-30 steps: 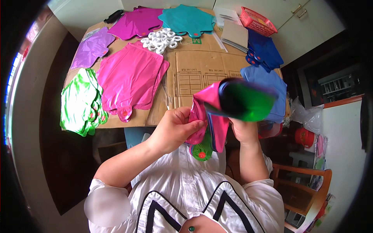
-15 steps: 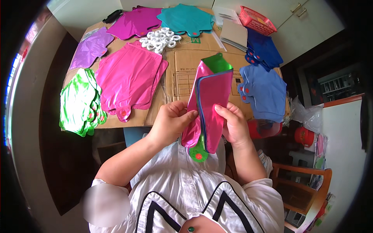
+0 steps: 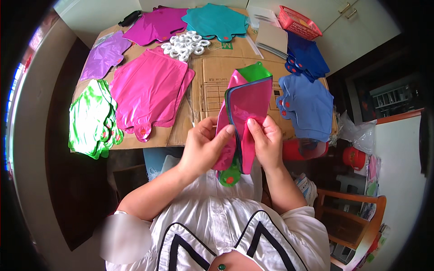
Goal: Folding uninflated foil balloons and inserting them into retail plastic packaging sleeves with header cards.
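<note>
Between my two hands is a folded bundle of flat foil balloons [image 3: 248, 97], pink on the outside with green and dark blue layers at its edges. It stands roughly upright over the near edge of the table. My left hand [image 3: 205, 147] pinches the left side, thumb over the pink foil. On the right side my right hand [image 3: 266, 142] grips the bundle with its thumb pressed on the front. A green tab [image 3: 229, 177] with a red dot hangs from the bottom. The fingers behind the foil are partly hidden.
Cardboard [image 3: 214, 67] covers the table. Around it lie pink [image 3: 147, 90], bright green [image 3: 92, 119], lilac [image 3: 104, 56], purple [image 3: 156, 27], teal [image 3: 214, 21] and blue balloon piles [image 3: 309, 106]. White ribbon rolls [image 3: 185, 45] sit mid-back; a red basket [image 3: 298, 22] stands far right.
My right hand has shifted slightly up and left on the bundle, and its thumb now presses the pink foil inward. The bundle's lower part has narrowed.
</note>
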Demonstrator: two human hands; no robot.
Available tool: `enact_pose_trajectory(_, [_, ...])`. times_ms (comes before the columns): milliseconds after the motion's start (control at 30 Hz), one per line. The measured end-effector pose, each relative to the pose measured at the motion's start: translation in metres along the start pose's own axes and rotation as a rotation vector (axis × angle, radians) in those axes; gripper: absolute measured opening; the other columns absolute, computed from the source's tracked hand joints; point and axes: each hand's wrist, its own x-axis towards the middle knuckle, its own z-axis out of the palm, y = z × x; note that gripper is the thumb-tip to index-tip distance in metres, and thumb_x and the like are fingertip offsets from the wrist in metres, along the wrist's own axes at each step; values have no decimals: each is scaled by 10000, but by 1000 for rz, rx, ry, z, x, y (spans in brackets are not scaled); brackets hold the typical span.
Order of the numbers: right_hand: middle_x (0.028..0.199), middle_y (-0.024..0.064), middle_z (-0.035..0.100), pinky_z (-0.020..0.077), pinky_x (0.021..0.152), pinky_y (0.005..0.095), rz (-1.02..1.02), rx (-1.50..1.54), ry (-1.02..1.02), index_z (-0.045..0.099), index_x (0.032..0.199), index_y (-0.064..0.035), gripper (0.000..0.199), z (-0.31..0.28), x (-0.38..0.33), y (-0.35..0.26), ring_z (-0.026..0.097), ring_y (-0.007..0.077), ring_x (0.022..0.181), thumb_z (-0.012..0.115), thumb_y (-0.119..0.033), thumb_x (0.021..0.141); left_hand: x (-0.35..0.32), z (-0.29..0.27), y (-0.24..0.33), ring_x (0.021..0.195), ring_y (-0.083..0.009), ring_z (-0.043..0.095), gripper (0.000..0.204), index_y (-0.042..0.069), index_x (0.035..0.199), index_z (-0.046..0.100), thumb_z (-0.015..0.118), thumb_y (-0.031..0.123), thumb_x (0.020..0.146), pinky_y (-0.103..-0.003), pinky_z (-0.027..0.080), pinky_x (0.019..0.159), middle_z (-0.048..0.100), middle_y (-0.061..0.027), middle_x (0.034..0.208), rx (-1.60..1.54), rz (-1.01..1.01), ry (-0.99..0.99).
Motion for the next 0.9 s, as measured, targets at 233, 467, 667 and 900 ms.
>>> enact_pose_trajectory(233, [877,-22,636,438,688,204,115,130,-163,632,1042,-12,144,-10,0,-12,529,24,772,574,-119,964,24,-14,34,795,-79,631,222,-12,1088,639,663,119,912,-229,514,718,682,-36,925,-87,-350,-190])
enact_pose_trajectory(467, [873,-12,652,446,702,204,410,348,-311,669,991,-10,137,-23,0,-28,557,31,770,582,-105,945,16,-14,28,781,-44,606,137,-3,1020,671,630,93,931,-216,511,706,680,-4,898,63,-191,-209])
enact_pose_trajectory(667, [922,44,687,501,770,233,291,599,-277,678,1025,-8,151,-34,-5,-4,636,102,832,585,-60,919,16,-15,39,718,-58,622,135,12,1031,678,599,77,943,-218,526,604,679,-10,872,10,-283,-285])
enact_pose_trajectory(900, [849,84,670,522,685,250,249,859,-381,636,873,-5,170,-29,4,-12,640,140,731,470,27,881,13,-15,40,698,-56,625,203,-8,1092,687,576,2,922,-212,540,606,685,-17,854,23,-30,-402])
